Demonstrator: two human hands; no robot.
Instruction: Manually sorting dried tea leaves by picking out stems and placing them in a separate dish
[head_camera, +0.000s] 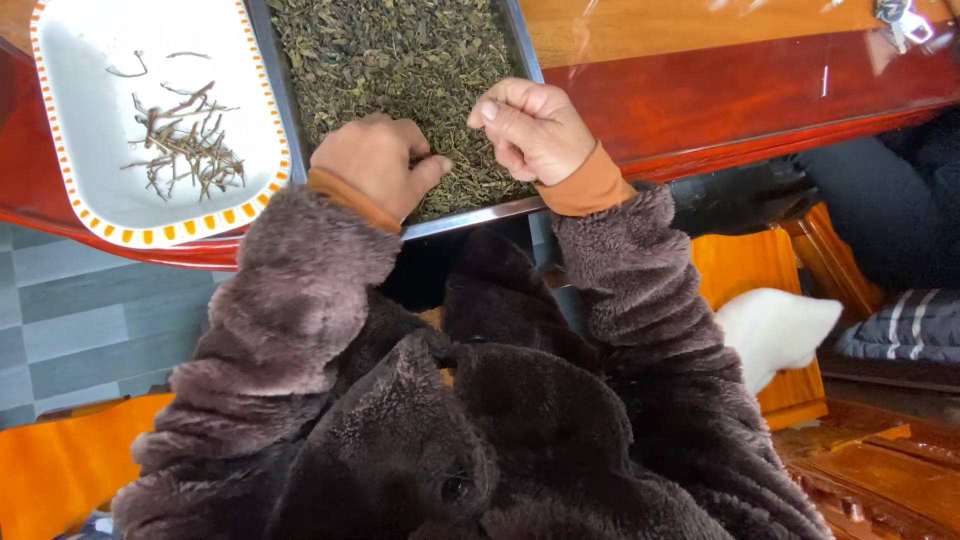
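Dried leaves (400, 60) fill metal tray (520, 50); both hands curled, pinching among them; twigs (185, 145) in white dish (80, 190)

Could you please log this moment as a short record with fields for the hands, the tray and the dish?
left hand: left hand rests on the dried leaves, fingers curled, thumb and finger pinched
right hand: right hand raised just above the leaves, fingertips pinched; what is in its grip is too small to tell
tray: metal tray filled with dark green leaves, on the red wooden table
dish: white dish with orange-dotted rim, left of the tray, holding thin brown stems
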